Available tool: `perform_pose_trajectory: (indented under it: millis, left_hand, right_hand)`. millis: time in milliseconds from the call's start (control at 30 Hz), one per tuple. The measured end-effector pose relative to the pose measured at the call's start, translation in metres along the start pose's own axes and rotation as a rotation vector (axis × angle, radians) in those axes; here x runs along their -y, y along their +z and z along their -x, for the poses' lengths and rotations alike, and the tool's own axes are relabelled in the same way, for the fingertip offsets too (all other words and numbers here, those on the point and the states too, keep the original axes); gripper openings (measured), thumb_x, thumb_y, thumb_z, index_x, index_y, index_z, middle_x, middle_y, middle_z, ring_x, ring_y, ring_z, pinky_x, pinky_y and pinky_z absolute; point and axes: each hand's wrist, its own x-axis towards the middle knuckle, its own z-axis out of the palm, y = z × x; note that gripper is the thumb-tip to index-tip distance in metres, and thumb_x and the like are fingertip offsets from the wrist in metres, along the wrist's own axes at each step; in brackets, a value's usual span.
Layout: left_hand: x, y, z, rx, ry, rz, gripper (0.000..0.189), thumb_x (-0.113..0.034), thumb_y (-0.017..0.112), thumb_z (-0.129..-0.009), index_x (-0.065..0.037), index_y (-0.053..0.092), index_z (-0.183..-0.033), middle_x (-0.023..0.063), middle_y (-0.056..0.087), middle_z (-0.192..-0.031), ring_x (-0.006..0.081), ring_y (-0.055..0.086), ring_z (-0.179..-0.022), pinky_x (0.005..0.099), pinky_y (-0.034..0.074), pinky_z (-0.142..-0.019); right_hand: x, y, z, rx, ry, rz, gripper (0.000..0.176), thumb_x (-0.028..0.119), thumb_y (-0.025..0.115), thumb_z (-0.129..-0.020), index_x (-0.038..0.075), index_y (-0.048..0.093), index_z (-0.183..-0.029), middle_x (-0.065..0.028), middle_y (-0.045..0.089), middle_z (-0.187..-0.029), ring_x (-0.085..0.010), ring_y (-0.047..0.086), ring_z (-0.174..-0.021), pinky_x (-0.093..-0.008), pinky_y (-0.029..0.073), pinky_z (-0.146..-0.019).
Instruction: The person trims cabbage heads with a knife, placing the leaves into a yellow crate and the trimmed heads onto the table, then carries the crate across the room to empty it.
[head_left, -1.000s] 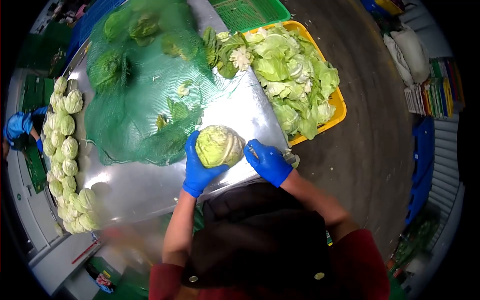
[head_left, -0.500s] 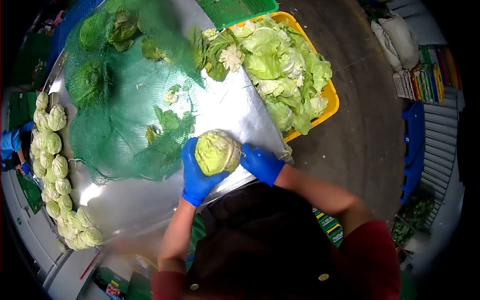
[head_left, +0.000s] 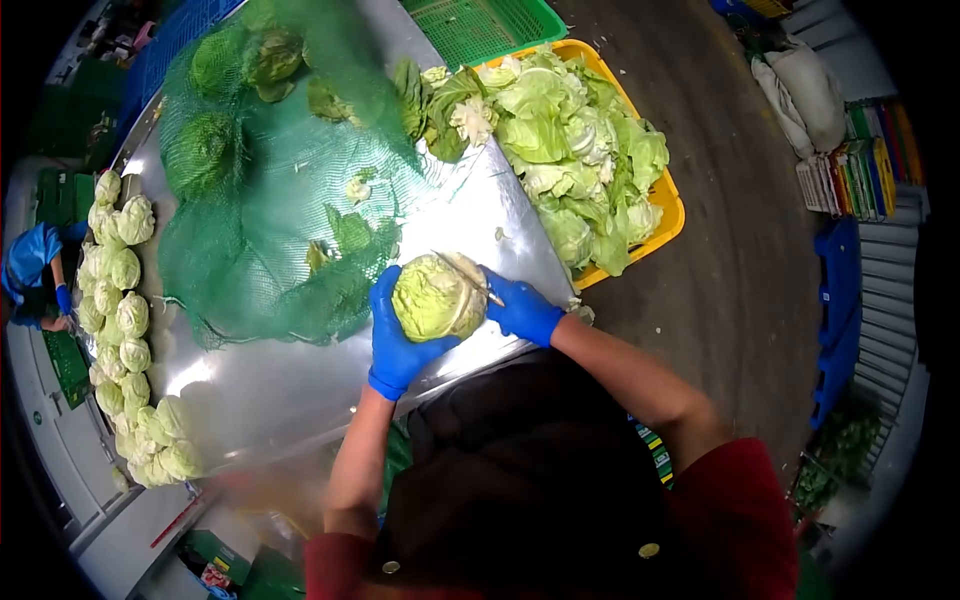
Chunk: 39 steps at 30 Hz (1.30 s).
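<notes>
A pale green cabbage (head_left: 430,300) is held over the front edge of the metal table (head_left: 270,400). My left hand (head_left: 396,340), in a blue glove, cups its left and lower side. At its right side is my right hand (head_left: 520,308), also gloved in blue, with fingers closed around something small and thin like a blade, mostly hidden. A strip at the cabbage's upper right stands slightly away from it. Beyond lies a green net (head_left: 290,200) with loose leaves and darker heads in and on it.
A yellow crate (head_left: 672,205) heaped with leaves (head_left: 580,150) stands at the right, a green crate (head_left: 490,22) behind it. Trimmed cabbages (head_left: 130,310) line the table's left edge. Another person (head_left: 35,265) in blue is at the far left.
The view has shifted slightly. My right hand has moved a little along the cabbage's right side, and a strip now lifts at its upper right. My left hand keeps its hold.
</notes>
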Motion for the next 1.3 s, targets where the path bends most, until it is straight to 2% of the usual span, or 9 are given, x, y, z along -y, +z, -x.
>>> perform_pose_trajectory:
  millis: [100, 167, 333, 467, 533, 600, 733, 800, 1300]
  left_hand:
    - [-0.021, 0.005, 0.004, 0.0, 0.014, 0.164, 0.107, -0.024, 0.087, -0.055, 0.0, 0.025, -0.138, 0.0147, 0.034, -0.134, 0.0262, 0.04, -0.123, 0.0376, 0.035, -0.105]
    - [-0.043, 0.008, 0.003, -0.059, -0.058, 0.248, 0.103, -0.021, 0.086, -0.058, 0.0, 0.025, -0.138, 0.0148, 0.035, -0.133, 0.0259, 0.04, -0.123, 0.0373, 0.036, -0.105]
    - [-0.018, 0.026, -0.003, -0.309, -0.15, 0.062, 0.092, -0.02, 0.087, -0.059, -0.002, 0.032, -0.131, 0.0151, 0.043, -0.123, 0.023, 0.049, -0.109, 0.0342, 0.044, -0.095]
    - [-0.02, 0.012, 0.003, -0.256, -0.196, 0.17, 0.091, -0.021, 0.088, -0.057, -0.002, 0.034, -0.128, 0.0142, 0.048, -0.117, 0.0231, 0.051, -0.107, 0.0345, 0.045, -0.094]
    - [-0.016, 0.008, 0.006, -0.248, -0.184, 0.144, 0.091, -0.022, 0.089, -0.057, -0.002, 0.035, -0.128, 0.0136, 0.05, -0.115, 0.0228, 0.052, -0.107, 0.0345, 0.046, -0.093]
    - [-0.026, 0.009, 0.003, -0.203, -0.176, 0.073, 0.093, -0.024, 0.089, -0.055, -0.002, 0.037, -0.128, 0.0147, 0.048, -0.12, 0.0252, 0.05, -0.111, 0.0366, 0.044, -0.096]
    - [-0.04, 0.005, -0.02, -0.068, 0.058, -0.263, 0.101, -0.031, 0.089, -0.051, -0.001, 0.036, -0.132, 0.0177, 0.036, -0.135, 0.0318, 0.042, -0.121, 0.0398, 0.037, -0.103]
    - [-0.053, 0.014, -0.021, -0.167, 0.183, -0.349, 0.104, -0.035, 0.088, -0.052, 0.0, 0.035, -0.134, 0.0183, 0.031, -0.14, 0.0322, 0.038, -0.126, 0.0405, 0.033, -0.105]
    - [-0.04, 0.046, -0.012, -0.255, 0.058, -0.426, 0.106, -0.037, 0.086, -0.057, 0.003, 0.028, -0.136, 0.0227, 0.033, -0.133, 0.0378, 0.036, -0.124, 0.043, 0.032, -0.104]
  right_hand:
    - [0.023, -0.016, 0.022, 0.0, -0.109, -0.025, 0.059, 0.022, 0.052, -0.09, 0.013, 0.03, -0.144, -0.0177, 0.064, -0.104, -0.0242, 0.065, -0.083, -0.0352, 0.053, -0.074]
    - [0.02, -0.016, 0.024, -0.237, -0.485, 0.189, 0.059, 0.013, 0.053, -0.087, 0.011, 0.033, -0.143, -0.0128, 0.065, -0.096, -0.0161, 0.06, -0.069, -0.0324, 0.052, -0.067]
    - [0.037, 0.002, 0.033, -0.369, -0.567, 0.415, 0.054, 0.011, 0.059, -0.083, 0.008, 0.046, -0.134, -0.0129, 0.066, -0.089, -0.0139, 0.061, -0.07, -0.0327, 0.05, -0.066]
    - [0.0, -0.059, -0.03, -0.541, -0.044, -0.285, 0.034, 0.022, 0.062, -0.082, 0.005, 0.056, -0.111, -0.0127, 0.061, -0.071, -0.0204, 0.055, -0.058, -0.0336, 0.049, -0.056]
    - [-0.007, -0.088, -0.031, -0.623, -0.163, 0.604, 0.059, 0.025, 0.055, -0.085, 0.011, 0.037, -0.139, -0.0205, 0.065, -0.083, -0.0317, 0.063, -0.07, -0.0422, 0.051, -0.064]
    - [0.028, -0.074, -0.01, -0.595, -0.045, 0.87, 0.063, 0.028, 0.053, -0.085, 0.008, 0.032, -0.141, -0.0225, 0.065, -0.09, -0.0367, 0.064, -0.077, -0.0457, 0.05, -0.069]
    - [0.086, -0.019, 0.023, -0.329, -0.49, 0.536, 0.06, 0.036, 0.063, -0.086, 0.016, 0.041, -0.138, -0.017, 0.061, -0.115, -0.0307, 0.064, -0.094, -0.0367, 0.05, -0.081]
    - [0.055, -0.013, -0.006, -0.326, -0.736, 0.528, 0.053, 0.037, 0.064, -0.083, 0.013, 0.051, -0.129, -0.0135, 0.063, -0.105, -0.0286, 0.064, -0.082, -0.0348, 0.051, -0.076]
    - [0.069, -0.082, -0.075, -0.287, -0.174, 0.4, 0.045, 0.04, 0.059, -0.085, 0.007, 0.061, -0.116, -0.0205, 0.063, -0.108, -0.0344, 0.061, -0.1, -0.0402, 0.049, -0.087]
